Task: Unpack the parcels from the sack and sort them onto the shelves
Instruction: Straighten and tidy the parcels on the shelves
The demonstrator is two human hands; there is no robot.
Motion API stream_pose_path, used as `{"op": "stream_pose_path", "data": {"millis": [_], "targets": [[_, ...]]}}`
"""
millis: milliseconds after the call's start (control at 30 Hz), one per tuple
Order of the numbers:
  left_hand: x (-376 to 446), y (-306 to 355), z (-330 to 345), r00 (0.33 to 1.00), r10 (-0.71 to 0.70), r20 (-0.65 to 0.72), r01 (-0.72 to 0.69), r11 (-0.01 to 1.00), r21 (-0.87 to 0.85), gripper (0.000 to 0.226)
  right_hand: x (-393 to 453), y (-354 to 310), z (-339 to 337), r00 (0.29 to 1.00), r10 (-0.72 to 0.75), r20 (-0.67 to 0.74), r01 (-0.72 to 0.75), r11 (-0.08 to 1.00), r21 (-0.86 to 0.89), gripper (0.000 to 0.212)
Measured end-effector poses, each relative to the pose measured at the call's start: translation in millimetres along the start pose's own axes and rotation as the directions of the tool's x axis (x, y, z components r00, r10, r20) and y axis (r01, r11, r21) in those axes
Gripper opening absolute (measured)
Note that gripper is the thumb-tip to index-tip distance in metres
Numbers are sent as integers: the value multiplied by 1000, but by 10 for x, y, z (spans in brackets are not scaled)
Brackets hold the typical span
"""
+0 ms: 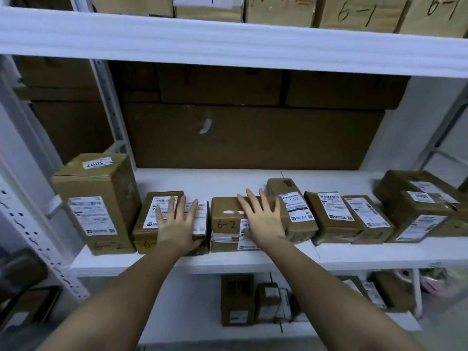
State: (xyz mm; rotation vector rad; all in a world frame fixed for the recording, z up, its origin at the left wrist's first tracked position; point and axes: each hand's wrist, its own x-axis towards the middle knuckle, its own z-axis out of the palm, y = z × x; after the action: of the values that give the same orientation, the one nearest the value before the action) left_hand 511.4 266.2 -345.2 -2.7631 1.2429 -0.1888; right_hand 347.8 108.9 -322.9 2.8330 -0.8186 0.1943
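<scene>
On the middle shelf (162, 181), a row of taped cardboard parcels lies under both hands: left hand (177, 222) flat, fingers spread, on one labelled parcel (152, 224); right hand (263, 219) likewise on the "6-2" parcel (225, 224) just beside it.

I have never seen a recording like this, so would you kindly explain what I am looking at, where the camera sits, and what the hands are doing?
There is no machine here: a person wears a wide-angle camera on the head, looking forward and down, so the two bare arms reach in from the bottom of the picture. In front stands a white shelf carrying a row of brown taped parcels with printed labels. The left hand lies flat, fingers spread, on a labelled parcel. The right hand lies flat on the neighbouring parcel marked 6-2. Neither hand grips anything. More boxes fill the shelves above and below.
</scene>
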Motion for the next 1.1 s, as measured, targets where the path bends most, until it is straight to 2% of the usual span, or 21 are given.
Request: {"op": "stream_pose_path", "data": {"millis": [233, 367, 867, 1000, 1100], "targets": [[52, -67, 219, 995, 30, 92, -26, 999, -41, 94, 28, -64, 244, 999, 21, 37, -22, 999, 47, 77], [78, -92, 355, 988, 52, 147, -38, 995, -92, 88, 42, -90, 294, 999, 29, 21, -30, 999, 37, 76], [256, -140, 418, 988, 103, 115, -89, 988, -122, 87, 169, -70, 281, 999, 28, 24, -29, 998, 55, 75], [198, -150, 375, 990, 136, 29, -131, 983, -126, 100, 112, -63, 259, 999, 25, -34, -23, 998, 59, 75], [106, -91, 230, 946, 219, -240, -247, 964, -95, 90, 22, -28, 183, 988, 20, -152, -9, 997, 78, 70]]}}
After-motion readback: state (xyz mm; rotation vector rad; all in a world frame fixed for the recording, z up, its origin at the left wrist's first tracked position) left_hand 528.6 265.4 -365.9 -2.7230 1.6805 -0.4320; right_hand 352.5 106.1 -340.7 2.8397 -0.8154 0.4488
